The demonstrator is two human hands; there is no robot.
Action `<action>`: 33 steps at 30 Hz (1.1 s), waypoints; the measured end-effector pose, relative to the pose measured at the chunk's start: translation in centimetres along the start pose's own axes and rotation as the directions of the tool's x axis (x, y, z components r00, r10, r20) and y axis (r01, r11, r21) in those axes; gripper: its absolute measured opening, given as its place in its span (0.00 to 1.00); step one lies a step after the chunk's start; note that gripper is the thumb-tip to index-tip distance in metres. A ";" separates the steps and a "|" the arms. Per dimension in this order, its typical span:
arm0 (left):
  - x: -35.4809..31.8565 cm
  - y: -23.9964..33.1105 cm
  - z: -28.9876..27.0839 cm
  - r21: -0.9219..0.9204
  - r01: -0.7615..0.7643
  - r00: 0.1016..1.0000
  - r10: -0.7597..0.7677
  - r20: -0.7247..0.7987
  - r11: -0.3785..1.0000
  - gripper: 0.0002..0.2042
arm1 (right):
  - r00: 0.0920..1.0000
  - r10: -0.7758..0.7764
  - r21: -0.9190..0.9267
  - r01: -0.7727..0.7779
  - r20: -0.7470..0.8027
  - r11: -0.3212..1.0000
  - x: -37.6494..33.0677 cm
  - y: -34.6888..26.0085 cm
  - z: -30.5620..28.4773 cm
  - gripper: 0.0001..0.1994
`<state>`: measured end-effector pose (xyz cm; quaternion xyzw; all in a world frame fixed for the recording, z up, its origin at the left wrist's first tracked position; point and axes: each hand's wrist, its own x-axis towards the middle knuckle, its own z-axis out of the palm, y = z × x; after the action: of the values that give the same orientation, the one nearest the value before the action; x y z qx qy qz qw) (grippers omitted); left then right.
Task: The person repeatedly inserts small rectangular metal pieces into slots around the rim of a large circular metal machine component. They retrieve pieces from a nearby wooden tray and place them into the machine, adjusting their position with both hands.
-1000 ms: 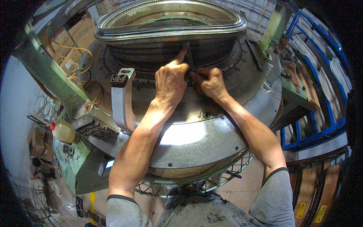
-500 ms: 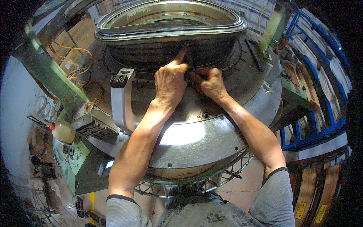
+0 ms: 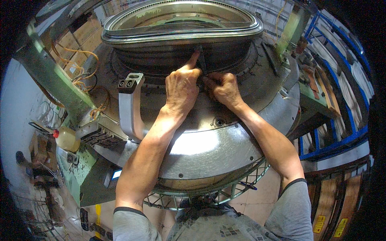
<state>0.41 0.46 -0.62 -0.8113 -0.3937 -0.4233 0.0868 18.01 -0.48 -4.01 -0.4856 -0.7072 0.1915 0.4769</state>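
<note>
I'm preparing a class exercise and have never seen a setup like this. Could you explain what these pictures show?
There is no robot: these are a person's own bare hands, seen from a camera worn on the head and looking down. Its wide lens bends straight edges.

In front is a large round metal machine with a dark cylinder at its centre. The left hand points its index finger at a narrow strip against the cylinder. The right hand is pinched close beside it; whatever it may hold is too dark to tell.

A long dark bar lies on the machine to the right. A metal bracket rises at left, near a red-capped bottle.
</note>
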 end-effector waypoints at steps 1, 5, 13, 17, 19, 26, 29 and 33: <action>0.0 0.0 0.0 0.000 -0.003 1.000 0.003 0.002 1.000 0.04 | 1.000 0.007 0.004 -0.007 0.000 1.000 0.0 0.0 0.0 0.08; 0.0 0.0 0.0 -0.020 -0.023 0.999 0.022 -0.032 1.000 0.04 | 1.000 -0.016 0.012 0.016 -0.018 1.000 -0.1 -0.1 0.1 0.08; 0.0 0.1 0.0 0.002 -0.009 1.000 0.009 0.002 1.000 0.04 | 1.000 0.015 0.001 -0.015 -0.012 1.000 0.0 -0.1 0.0 0.08; 0.1 0.0 0.0 -0.001 -0.023 1.000 0.023 0.003 1.000 0.04 | 1.000 0.007 -0.018 -0.007 -0.017 1.000 0.0 -0.2 0.0 0.08; 0.1 0.0 -0.1 -0.034 0.003 1.000 -0.002 0.028 0.999 0.06 | 1.000 0.013 -0.021 -0.013 -0.017 1.000 -0.1 -0.1 0.0 0.08; 0.1 0.1 -0.3 -0.028 0.028 0.997 -0.025 0.072 0.999 0.08 | 1.000 0.018 0.008 -0.017 -0.023 1.000 0.0 0.0 0.2 0.07; 0.1 0.1 -0.2 -0.023 0.030 0.997 -0.028 0.075 0.999 0.08 | 1.000 0.019 -0.007 -0.020 -0.008 1.000 0.0 -0.1 0.1 0.07; 0.1 0.1 -0.1 0.009 -0.016 0.999 0.016 0.038 1.000 0.03 | 1.000 -0.013 -0.016 0.012 -0.028 1.000 0.0 -0.4 0.1 0.07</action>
<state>0.46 0.37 -0.46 -0.8220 -0.3909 -0.4052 0.0862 17.73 -0.63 -3.81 -0.4875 -0.7050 0.1760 0.4842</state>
